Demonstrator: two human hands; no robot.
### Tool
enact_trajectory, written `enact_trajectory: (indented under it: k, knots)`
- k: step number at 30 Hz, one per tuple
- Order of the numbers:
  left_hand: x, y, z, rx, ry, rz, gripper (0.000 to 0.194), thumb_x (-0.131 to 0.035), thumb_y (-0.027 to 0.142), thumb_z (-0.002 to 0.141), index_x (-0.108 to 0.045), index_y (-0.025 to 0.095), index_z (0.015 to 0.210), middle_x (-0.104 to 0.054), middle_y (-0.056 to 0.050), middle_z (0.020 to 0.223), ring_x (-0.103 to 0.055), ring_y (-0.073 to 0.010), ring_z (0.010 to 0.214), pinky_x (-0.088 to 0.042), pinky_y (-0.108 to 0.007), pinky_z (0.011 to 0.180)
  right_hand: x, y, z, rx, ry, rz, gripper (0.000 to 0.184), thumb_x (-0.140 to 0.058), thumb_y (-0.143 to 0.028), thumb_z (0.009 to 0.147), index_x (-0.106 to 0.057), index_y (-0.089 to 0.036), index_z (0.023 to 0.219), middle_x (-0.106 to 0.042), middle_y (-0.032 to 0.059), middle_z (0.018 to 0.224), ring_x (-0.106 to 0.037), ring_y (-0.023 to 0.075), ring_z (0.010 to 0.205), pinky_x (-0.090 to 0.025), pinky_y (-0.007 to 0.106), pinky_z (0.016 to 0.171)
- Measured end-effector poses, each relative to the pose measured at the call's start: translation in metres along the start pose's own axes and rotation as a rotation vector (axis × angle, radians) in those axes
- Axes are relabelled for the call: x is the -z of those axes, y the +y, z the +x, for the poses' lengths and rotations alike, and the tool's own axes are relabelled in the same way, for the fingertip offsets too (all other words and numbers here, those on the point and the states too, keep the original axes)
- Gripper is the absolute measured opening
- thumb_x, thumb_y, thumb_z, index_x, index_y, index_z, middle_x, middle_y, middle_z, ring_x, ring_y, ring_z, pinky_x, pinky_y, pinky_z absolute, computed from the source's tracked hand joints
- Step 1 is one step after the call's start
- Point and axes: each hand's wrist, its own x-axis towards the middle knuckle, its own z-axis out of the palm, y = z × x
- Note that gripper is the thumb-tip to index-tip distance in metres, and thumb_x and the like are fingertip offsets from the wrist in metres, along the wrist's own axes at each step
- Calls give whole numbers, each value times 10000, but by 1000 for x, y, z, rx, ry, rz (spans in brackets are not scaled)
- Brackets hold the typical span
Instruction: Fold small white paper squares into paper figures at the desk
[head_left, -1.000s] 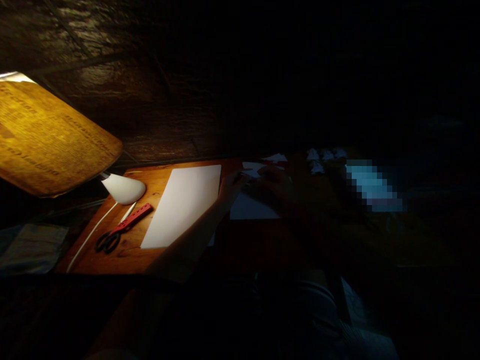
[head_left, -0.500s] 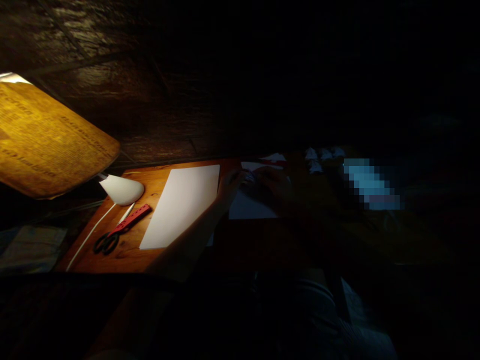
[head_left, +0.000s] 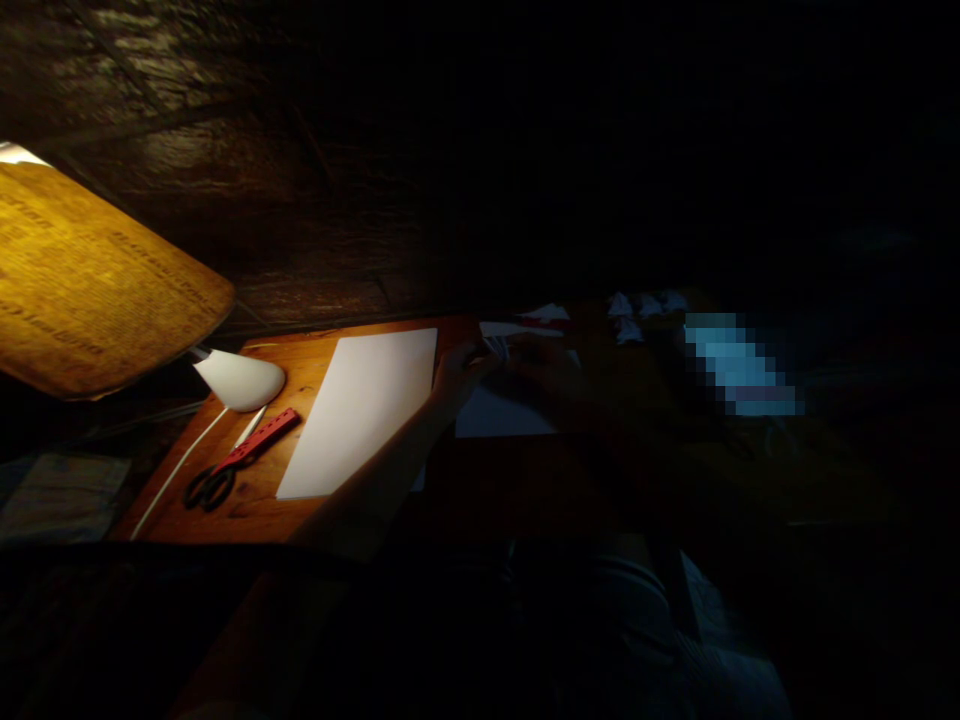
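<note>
In the dim middle of the head view, my left hand (head_left: 456, 372) and my right hand (head_left: 546, 366) meet around a small piece of folded white paper (head_left: 496, 347). My left fingers are closed on its left side. The right fingers press at its other side, though deep shadow blurs them. Beneath my hands lies a white sheet (head_left: 495, 412). To the left of my left forearm is a brightly lit stack of white paper (head_left: 367, 410). Several small folded paper pieces (head_left: 628, 328) stand beyond my right hand.
A lamp with a yellow printed shade (head_left: 105, 280) and white base (head_left: 244, 380) stands at the left of the wooden table (head_left: 259, 520). Black-handled scissors (head_left: 210, 487) lie by a red perforated strip (head_left: 262, 437). A pixelated glowing screen (head_left: 742, 365) is at right.
The folded paper between my hands has turned a little and shows more of its pale striped side. My hands stay in nearly the same place; the view has shifted very slightly.
</note>
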Motion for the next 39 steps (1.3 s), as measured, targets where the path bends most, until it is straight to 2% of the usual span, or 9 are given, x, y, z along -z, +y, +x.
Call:
enact_trajectory:
  k: [8,13,17,21,24,31,35,39]
  knots:
    - [-1,1,0,5,-1,0,243,-809,353,784,-772,176,946,-775,-42,915,-704,-177,872,-543,-294,827,1,5,2,47,33,-73,436,-799,-413,749,-732,-244,1146,-773,62,970,-702,234,885,-553,373,785]
    - [-2,3,1,-50,2,-7,238,-820,350,766,-712,187,901,-749,-43,960,-700,-172,919,-546,-302,880,0,0,2,120,108,-121,394,-797,-382,701,-710,-248,1061,-748,53,969,-682,243,914,-549,391,829]
    - [-3,0,2,-6,35,-22,328,-862,366,714,-656,192,902,-716,-29,913,-676,-158,852,-537,-292,823,2,-4,2,139,169,-206,345,-771,-344,678,-659,-245,989,-683,25,873,-630,218,839,-517,367,779]
    - [-4,0,0,17,10,-22,370,-877,418,703,-592,196,780,-632,17,755,-584,-123,711,-474,-258,698,3,-2,4,110,107,-217,352,-749,-300,626,-632,-240,952,-603,-23,752,-562,180,728,-461,319,677]
    - [-4,2,-1,24,-6,-3,403,-883,440,710,-558,201,728,-565,44,683,-514,-109,653,-418,-245,631,3,0,4,84,66,-185,351,-758,-287,621,-637,-241,947,-609,-35,742,-549,168,709,-442,300,661]
    - [-4,3,-2,22,-22,-34,321,-862,389,736,-611,208,820,-609,18,741,-541,-139,709,-431,-265,658,1,-3,-2,28,2,-57,312,-769,-479,785,-652,-238,945,-603,-31,757,-540,151,696,-421,282,635]
    - [-2,2,-1,0,-40,-32,292,-840,357,745,-594,205,784,-589,19,727,-534,-134,696,-425,-264,649,1,-3,-2,39,-8,-129,326,-808,-466,770,-639,-236,929,-641,-11,806,-577,172,743,-445,286,648]
    - [-1,0,-1,-8,-57,-13,340,-864,390,735,-583,202,779,-571,27,714,-518,-125,677,-407,-259,629,2,0,0,35,-6,-136,289,-768,-445,784,-629,-228,912,-618,-18,753,-556,161,693,-450,293,637]
